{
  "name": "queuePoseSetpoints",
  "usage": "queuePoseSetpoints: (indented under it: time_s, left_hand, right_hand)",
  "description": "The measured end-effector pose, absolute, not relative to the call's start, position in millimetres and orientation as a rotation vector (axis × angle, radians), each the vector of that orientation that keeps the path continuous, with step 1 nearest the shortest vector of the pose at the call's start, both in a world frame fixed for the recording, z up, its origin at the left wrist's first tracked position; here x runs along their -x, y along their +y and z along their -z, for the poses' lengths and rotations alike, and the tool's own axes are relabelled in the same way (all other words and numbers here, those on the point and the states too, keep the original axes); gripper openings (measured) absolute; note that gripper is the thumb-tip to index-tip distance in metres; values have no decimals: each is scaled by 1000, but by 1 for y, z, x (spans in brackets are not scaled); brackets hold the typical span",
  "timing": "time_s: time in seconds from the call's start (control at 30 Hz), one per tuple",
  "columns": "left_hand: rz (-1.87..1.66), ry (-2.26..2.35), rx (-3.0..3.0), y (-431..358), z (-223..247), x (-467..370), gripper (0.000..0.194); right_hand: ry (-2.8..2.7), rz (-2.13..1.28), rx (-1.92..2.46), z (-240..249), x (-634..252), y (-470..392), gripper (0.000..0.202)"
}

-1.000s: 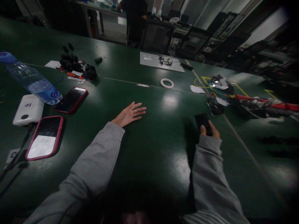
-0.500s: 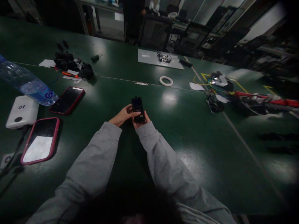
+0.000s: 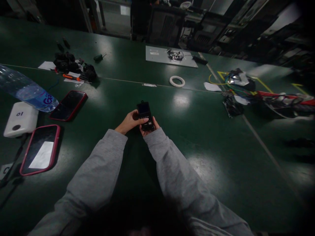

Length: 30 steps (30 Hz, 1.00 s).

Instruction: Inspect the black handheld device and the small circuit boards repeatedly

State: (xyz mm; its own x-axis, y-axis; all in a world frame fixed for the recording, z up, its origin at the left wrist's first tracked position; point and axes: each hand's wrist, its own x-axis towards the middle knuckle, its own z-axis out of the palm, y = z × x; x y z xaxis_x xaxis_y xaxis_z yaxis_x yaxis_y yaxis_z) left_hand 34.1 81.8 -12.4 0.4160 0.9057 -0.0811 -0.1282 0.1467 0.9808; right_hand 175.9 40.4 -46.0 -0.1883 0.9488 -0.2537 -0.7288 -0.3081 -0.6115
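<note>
A small black handheld device (image 3: 143, 108) with a dark screen on its upper half and buttons below is held over the green table. My left hand (image 3: 130, 122) grips it from the left side, the thumb lying across the buttons. Around its lower right edge my right hand (image 3: 155, 124) is closed, with most of its fingers hidden behind the device. A small loop sticks up from the device's top end.
At left lie two phones in red (image 3: 69, 105) and pink (image 3: 40, 149) cases, a white power bank (image 3: 22, 118) and a water bottle (image 3: 36, 95). Further off are a tape roll (image 3: 177, 81), a grey board (image 3: 157, 55), an orange screwdriver (image 3: 71, 77) and bundled cables (image 3: 238, 80).
The view has shifted slightly, moving the far objects a little in the picture. Both hands keep their hold on the device, with the left thumb still on its buttons.
</note>
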Motion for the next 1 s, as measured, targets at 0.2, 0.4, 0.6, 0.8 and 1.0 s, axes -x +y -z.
queuePoseSetpoints:
  time_s: [0.2,0.4,0.6,0.8,1.0]
  left_hand:
    - [-878,857,-1200,84,10,-27,52]
    - [-789,880,-1309,86,8,-23,54]
    - [-760,898,-1381,87,11,-24,51]
    - [-817,917,-1400,88,14,-24,50]
    - [-818,906,-1382,87,11,-24,52]
  right_hand:
    - [-627,-1509,829,36,-177,36,50]
    - [-843,-1357,1010,26,-189,36,50]
    - [-832,-1384,1051,21,-192,34,54]
    - [-871,-1416,1055,21,-195,35,57]
    - [-857,-1405,1064,21,-194,35,56]
